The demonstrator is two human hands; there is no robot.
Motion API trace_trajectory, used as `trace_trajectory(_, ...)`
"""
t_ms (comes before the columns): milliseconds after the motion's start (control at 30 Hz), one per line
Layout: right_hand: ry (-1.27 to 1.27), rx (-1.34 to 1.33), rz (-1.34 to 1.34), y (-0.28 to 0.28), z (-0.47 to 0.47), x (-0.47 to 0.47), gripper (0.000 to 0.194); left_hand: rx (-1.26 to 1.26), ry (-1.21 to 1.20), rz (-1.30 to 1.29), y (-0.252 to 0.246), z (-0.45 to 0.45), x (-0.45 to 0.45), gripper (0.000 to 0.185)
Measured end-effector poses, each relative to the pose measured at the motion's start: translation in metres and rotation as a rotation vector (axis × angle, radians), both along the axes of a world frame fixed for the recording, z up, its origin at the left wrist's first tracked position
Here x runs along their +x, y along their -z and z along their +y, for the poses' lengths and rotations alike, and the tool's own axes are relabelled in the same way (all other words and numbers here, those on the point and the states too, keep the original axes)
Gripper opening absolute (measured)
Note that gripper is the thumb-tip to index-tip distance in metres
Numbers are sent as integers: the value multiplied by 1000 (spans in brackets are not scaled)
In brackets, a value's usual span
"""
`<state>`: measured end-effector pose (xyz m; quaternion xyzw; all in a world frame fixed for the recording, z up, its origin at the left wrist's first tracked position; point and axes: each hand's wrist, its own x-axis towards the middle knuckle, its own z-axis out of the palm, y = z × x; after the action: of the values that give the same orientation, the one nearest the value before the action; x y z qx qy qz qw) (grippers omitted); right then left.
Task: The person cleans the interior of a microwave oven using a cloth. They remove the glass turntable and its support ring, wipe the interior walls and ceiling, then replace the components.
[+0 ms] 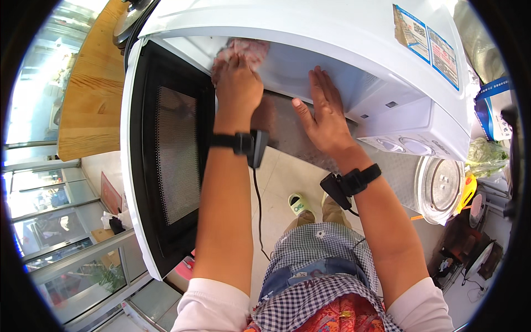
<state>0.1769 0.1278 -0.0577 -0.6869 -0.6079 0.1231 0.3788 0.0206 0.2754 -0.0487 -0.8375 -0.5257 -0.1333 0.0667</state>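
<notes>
A white microwave oven (pixel 290 16) stands before me with its door (pixel 176 153) swung out to the left. My left hand (pixel 238 85) grips a crumpled pink-and-white cloth (pixel 253 52) against the left inner wall of the oven cavity, near the door hinge side. My right hand (pixel 325 112) holds nothing. Its thumb is spread from the fingers, which reach into the cavity mouth; whether they touch a surface I cannot tell. Black straps with small devices sit on both wrists.
A round glass turntable plate (pixel 440 189) lies to the right on the metal counter (pixel 392 174), beside a yellow object (pixel 468 193) and bagged greens (pixel 487 153). A wooden tabletop (pixel 89 95) is at the left. A black cable (pixel 259 211) hangs from the left wrist device.
</notes>
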Motion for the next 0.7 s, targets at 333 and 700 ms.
trace_trajectory(333,-11,14,124,2,-2,4,78,-257,13,-18,-12,42,37,61)
trace_trajectory(700,-102,166,567,-25,-26,7,65,-276,341,-554,15,-110,58,27)
